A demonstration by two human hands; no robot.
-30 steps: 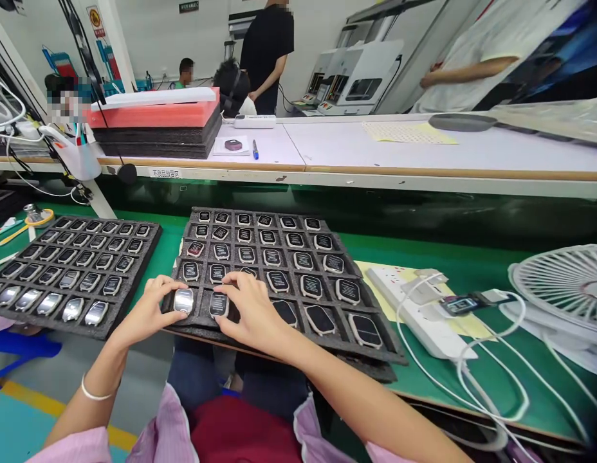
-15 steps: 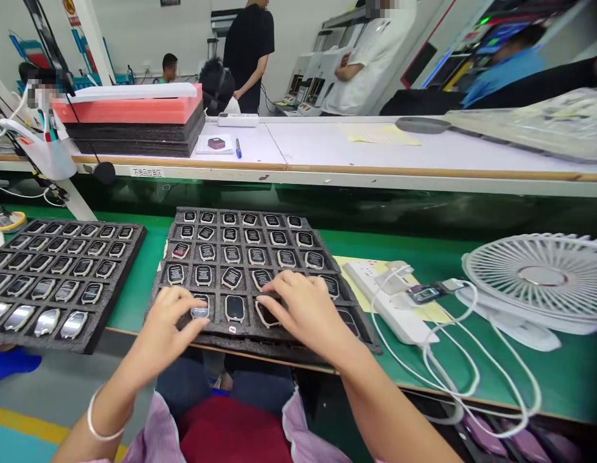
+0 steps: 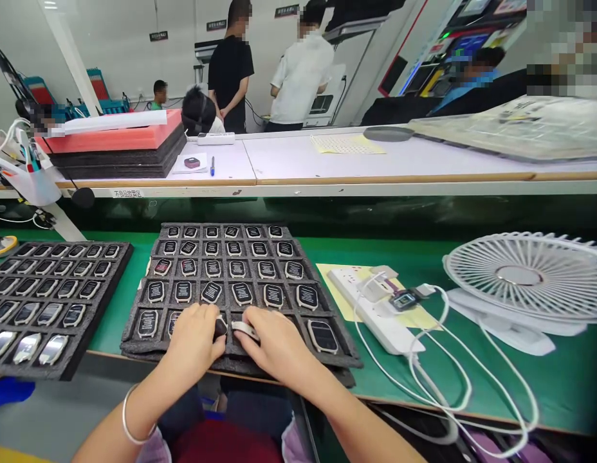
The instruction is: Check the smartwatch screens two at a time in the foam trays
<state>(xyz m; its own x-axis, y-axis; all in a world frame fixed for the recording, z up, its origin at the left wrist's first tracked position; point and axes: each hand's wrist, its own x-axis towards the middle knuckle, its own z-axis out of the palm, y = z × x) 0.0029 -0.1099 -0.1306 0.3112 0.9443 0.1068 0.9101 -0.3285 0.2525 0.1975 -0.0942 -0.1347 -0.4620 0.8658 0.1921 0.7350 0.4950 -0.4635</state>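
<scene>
My left grip (image 3: 192, 341) clenches a dark-faced smartwatch (image 3: 220, 328), my right grip (image 3: 274, 341) a silver-backed one (image 3: 244, 330), both over the foam tray's (image 3: 134, 344) near row; a slip risks scuffing the closely packed neighbouring watches (image 3: 147, 323).

Over on the green bench (image 3: 477, 386), a white desk fan (image 3: 520, 276) sits beside a power strip (image 3: 363, 313) on yellow paper (image 3: 335, 299), white cables (image 3: 414, 379) looping round it, and perhaps a small watch (image 3: 404, 299) on a charger. Past the far white bench (image 3: 298, 164), a person in black (image 3: 231, 74) stands beside a person in white (image 3: 301, 77).
</scene>
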